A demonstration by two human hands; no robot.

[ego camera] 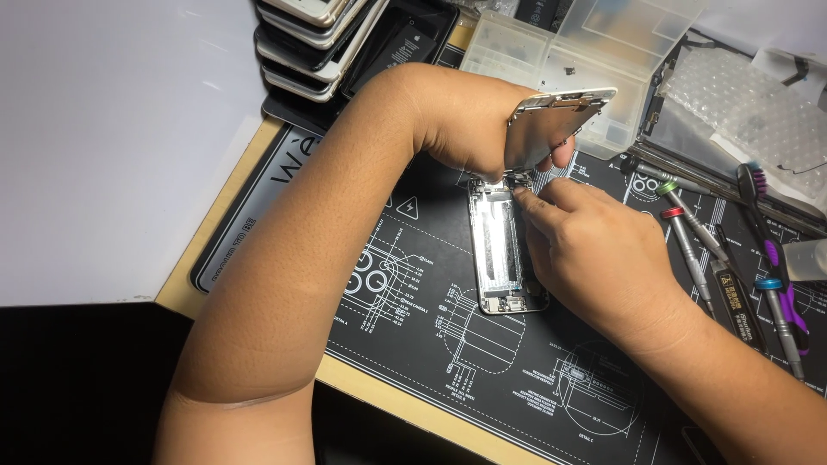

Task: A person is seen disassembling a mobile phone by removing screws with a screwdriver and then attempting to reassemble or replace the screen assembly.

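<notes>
The phone body [504, 258], a thin metal shell with bare parts inside, lies flat on the black rubber mat [482, 379] in the middle of the desk. The right hand [594, 250] has its grip pinched together at the far end of the body, on something too small to see. The left hand [482, 125] is clamped on the screen panel [560, 116], a glossy flat plate lifted up and tilted. If the panel swings wider, I think the thin cable at the hinge end may tear. At the right lie slim metal screwdrivers [689, 245]; further away stands a clear plastic box [594, 52].
</notes>
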